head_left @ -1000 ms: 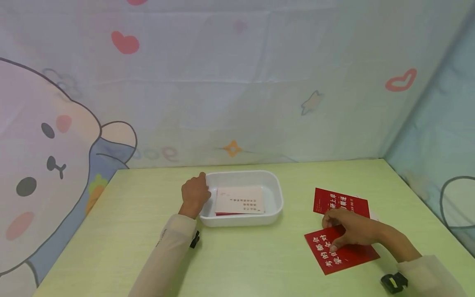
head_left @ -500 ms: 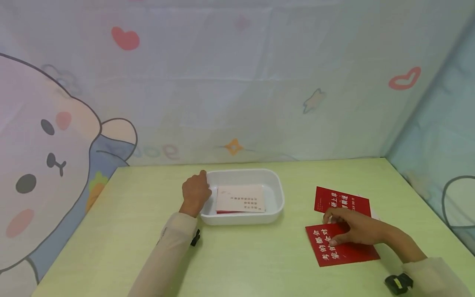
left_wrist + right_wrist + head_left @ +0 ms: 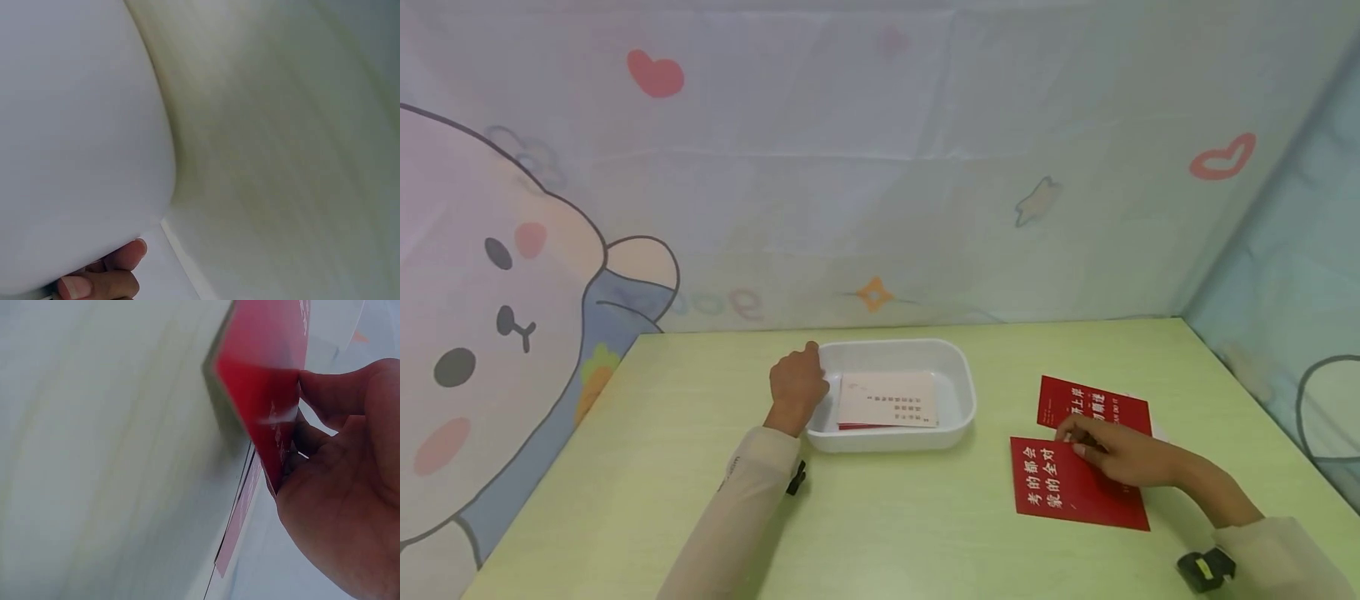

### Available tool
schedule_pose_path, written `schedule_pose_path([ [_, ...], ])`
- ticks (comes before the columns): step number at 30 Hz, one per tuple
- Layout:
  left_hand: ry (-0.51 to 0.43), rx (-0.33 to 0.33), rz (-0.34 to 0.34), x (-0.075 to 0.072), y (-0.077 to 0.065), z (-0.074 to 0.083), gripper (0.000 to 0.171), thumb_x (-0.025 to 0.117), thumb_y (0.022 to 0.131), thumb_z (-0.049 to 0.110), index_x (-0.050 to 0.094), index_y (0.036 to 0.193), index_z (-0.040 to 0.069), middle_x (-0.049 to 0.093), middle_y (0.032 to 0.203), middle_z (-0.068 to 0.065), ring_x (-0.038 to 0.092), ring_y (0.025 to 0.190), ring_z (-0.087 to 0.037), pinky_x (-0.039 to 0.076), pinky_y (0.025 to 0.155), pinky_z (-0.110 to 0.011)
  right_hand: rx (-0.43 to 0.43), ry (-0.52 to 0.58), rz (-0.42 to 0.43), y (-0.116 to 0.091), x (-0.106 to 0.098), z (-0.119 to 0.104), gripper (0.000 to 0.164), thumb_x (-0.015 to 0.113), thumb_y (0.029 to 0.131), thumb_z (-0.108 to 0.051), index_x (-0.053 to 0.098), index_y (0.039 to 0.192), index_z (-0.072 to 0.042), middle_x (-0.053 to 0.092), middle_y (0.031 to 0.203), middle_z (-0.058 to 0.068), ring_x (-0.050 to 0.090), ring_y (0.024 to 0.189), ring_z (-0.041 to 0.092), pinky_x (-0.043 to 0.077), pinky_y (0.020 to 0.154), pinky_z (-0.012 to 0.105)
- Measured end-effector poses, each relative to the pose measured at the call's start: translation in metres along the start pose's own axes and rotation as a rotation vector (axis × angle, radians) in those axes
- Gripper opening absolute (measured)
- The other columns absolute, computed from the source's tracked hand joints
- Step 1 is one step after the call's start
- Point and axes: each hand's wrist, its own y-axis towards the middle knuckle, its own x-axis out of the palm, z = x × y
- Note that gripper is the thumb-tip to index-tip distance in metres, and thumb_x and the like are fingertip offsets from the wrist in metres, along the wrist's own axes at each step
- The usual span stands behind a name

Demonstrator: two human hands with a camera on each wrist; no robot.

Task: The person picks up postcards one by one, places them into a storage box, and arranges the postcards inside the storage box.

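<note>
In the head view my left hand [image 3: 797, 385] grips the left rim of a white plastic basin [image 3: 891, 442]. The left wrist view has its fingertips [image 3: 76, 287] at the basin's wall [image 3: 81, 137]. A small stack of cards [image 3: 887, 400] lies inside, a pale printed one on top and red edges beneath. Over to the right, my right hand [image 3: 1120, 452] pinches a red card [image 3: 1037, 496] with white lettering along its far edge. That card [image 3: 265, 381] tilts off the table in the right wrist view. Just behind the hand lies another red card [image 3: 1060, 402].
A pale piece [image 3: 1160, 434] peeks out from under the rear red card. Everything rests on a light green tabletop [image 3: 917, 533]. A printed cloth [image 3: 850, 167] hangs behind the table's back edge, with more cloth at the right side.
The held red card has turned and shifted slightly left, its near left corner swinging away from me. My right thumb has moved to its far edge. Left hand and basin stay put.
</note>
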Motion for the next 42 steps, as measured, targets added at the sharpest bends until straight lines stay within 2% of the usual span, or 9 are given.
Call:
schedule_pose_path([
  [6,-0.003,0.001,-0.007,0.002,0.002,0.000,0.037,0.063,0.091,0.020,0.055,0.124,0.006,0.071,0.090,-0.014,0.067,0.073,-0.028,0.056,0.065,-0.041,0.073,0.030,0.000,0.002,0.000,-0.002,0.023,0.055,0.098,-0.019,0.050,0.118,-0.011,0.057,0.104,0.002,0.053,0.096,0.014,0.050,0.070,0.020],
  [11,-0.006,-0.001,0.006,0.002,0.002,0.000,0.036,0.064,0.090,0.019,0.056,0.122,0.006,0.071,0.090,-0.014,0.067,0.073,-0.028,0.056,0.065,-0.041,0.091,-0.021,0.029,0.003,-0.002,-0.007,0.025,0.055,0.098,-0.021,0.053,0.120,-0.010,0.057,0.104,0.001,0.051,0.094,0.013,0.047,0.070,0.021],
  [18,-0.015,0.000,0.009,0.001,0.000,0.001,0.032,0.065,0.089,0.018,0.057,0.117,0.006,0.071,0.089,-0.014,0.068,0.073,-0.028,0.055,0.065,-0.041,0.079,-0.054,0.080,0.006,-0.005,-0.009,0.022,0.053,0.099,-0.019,0.053,0.119,-0.010,0.055,0.093,0.000,0.050,0.076,0.007,0.043,0.062,0.021],
  [23,0.000,-0.002,0.005,0.001,0.000,0.000,0.032,0.065,0.089,0.019,0.057,0.118,0.006,0.071,0.088,-0.013,0.068,0.072,-0.027,0.056,0.065,-0.041,0.060,-0.103,0.135,0.008,-0.005,-0.007,0.019,0.054,0.098,-0.016,0.054,0.117,-0.013,0.056,0.096,-0.001,0.050,0.085,0.009,0.042,0.064,0.020],
  [27,0.002,-0.001,0.012,0.001,0.000,0.000,0.031,0.065,0.089,0.018,0.057,0.117,0.006,0.071,0.086,-0.013,0.067,0.070,-0.027,0.056,0.064,-0.040,0.068,-0.112,0.151,0.010,-0.004,-0.006,0.018,0.053,0.099,-0.017,0.053,0.116,-0.012,0.055,0.094,-0.001,0.050,0.086,0.010,0.042,0.065,0.020],
  [34,-0.003,-0.007,0.005,0.001,0.000,0.000,0.031,0.065,0.088,0.018,0.057,0.116,0.006,0.072,0.089,-0.013,0.068,0.072,-0.027,0.056,0.066,-0.041,0.119,-0.068,0.155,0.011,-0.006,-0.010,0.029,0.051,0.100,-0.021,0.050,0.124,-0.007,0.054,0.103,0.005,0.049,0.095,0.018,0.044,0.065,0.022],
  [37,-0.004,-0.006,0.006,0.001,0.000,0.000,0.030,0.065,0.088,0.018,0.057,0.114,0.007,0.072,0.089,-0.013,0.068,0.072,-0.028,0.056,0.066,-0.041,0.130,-0.025,0.148,0.011,-0.008,-0.013,0.031,0.050,0.100,-0.021,0.048,0.126,-0.004,0.054,0.100,0.006,0.051,0.085,0.015,0.046,0.061,0.023],
  [42,-0.003,0.001,0.007,0.000,0.000,0.000,0.029,0.064,0.089,0.018,0.056,0.115,0.006,0.071,0.088,-0.013,0.068,0.072,-0.027,0.056,0.066,-0.040,0.135,0.060,0.136,0.011,-0.011,-0.017,0.024,0.047,0.102,-0.018,0.046,0.120,-0.002,0.052,0.087,0.006,0.050,0.063,0.011,0.045,0.056,0.023],
])
